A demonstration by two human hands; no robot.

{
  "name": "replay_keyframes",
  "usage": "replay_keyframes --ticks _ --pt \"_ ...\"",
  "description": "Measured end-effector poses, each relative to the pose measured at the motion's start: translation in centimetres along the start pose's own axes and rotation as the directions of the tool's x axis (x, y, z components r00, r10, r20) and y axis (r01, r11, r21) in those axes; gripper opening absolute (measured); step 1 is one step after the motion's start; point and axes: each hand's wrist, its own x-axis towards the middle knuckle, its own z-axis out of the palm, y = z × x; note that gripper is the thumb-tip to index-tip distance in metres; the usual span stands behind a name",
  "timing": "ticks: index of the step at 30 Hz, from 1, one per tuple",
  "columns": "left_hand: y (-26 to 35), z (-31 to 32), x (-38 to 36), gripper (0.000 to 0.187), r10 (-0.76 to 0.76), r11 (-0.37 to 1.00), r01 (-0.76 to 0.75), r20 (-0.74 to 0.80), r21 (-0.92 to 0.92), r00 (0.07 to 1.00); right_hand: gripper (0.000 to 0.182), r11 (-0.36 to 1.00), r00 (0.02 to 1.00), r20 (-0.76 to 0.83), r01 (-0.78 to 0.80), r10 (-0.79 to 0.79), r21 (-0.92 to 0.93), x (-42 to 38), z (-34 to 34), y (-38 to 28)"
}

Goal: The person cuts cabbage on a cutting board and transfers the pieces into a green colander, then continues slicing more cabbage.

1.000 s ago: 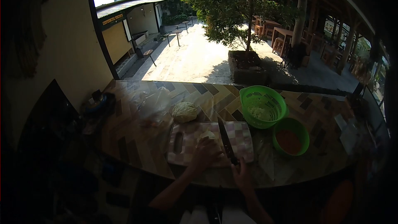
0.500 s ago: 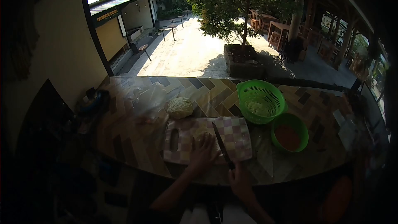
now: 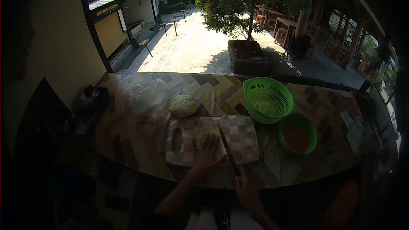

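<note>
My left hand [image 3: 206, 151] presses down on a pale piece of cabbage [image 3: 206, 133], its fingers curved over the top and partly hiding it. The piece lies on a checkered cutting board [image 3: 243, 138] with a handle slot at its left end. In my right hand [image 3: 246, 186] is the black handle of a knife [image 3: 227, 147]. Its long blade points away from me over the board, to the right of the cabbage piece. A larger cabbage [image 3: 182, 105] rests just behind the board's far left edge.
Behind the board to the right stands a green colander [image 3: 268, 119] with pale shreds inside. A green bowl [image 3: 313, 138] with orange contents touches it. Clear plastic bags [image 3: 149, 96] lie at the left of the patterned counter [image 3: 128, 157]. Dark items sit at both ends.
The view has shifted slightly, so the counter things appear a little higher and further left. The left hand's fingers have closed in over the cabbage piece; the knife stays beside it.
</note>
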Motion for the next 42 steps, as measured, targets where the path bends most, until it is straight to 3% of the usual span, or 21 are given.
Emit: replay_keyframes --ticks 16,19,22,26,31,34,37,42 --pt "0.4 -0.3 -0.1 0.083 -0.032 1.000 0.032 -0.007 -0.001 0.999 0.043 0.953 0.989 0.073 -0.103 0.128 -0.284 -0.2 0.5 -1.0" --pt "0.5 -0.2 0.0 0.084 -0.047 0.999 0.047 0.005 -0.006 0.999 0.040 0.934 0.994 0.062 -0.066 0.093 -0.351 0.6 1.1 -0.2" --pt "0.4 -0.3 0.1 0.085 -0.054 0.998 0.054 0.012 -0.024 0.998 0.040 0.939 0.992 0.102 -0.030 0.069 -0.343 1.5 0.5 0.1" --pt "0.4 0.0 -0.1 0.083 -0.059 0.998 0.060 0.009 -0.018 0.998 0.041 0.974 0.982 0.133 -0.103 0.131 -0.201 2.5 -0.4 -0.5" --pt "0.2 -0.2 0.0 0.083 -0.043 0.999 0.044 0.007 -0.027 0.999 0.040 0.991 0.996 0.000 -0.090 0.091 -0.100 2.3 -1.4 -1.3" --pt "0.1 -0.3 0.0 0.083 -0.039 0.999 0.039 0.016 -0.030 0.999 0.039 0.993 0.993 0.018 -0.112 0.112 -0.028 1.8 -2.0 -2.1" --pt "0.2 -0.3 0.0 0.083 -0.035 0.999 0.036 0.022 -0.032 0.999 0.041 0.991 0.998 0.044 -0.032 0.038 -0.132 1.5 -0.9 -0.4" --pt "0.3 -0.6 0.1 0.084 -0.034 0.998 0.035 0.030 -0.048 0.999 0.039 0.986 0.993 0.072 -0.087 0.098 -0.142 1.0 -0.8 -1.1"
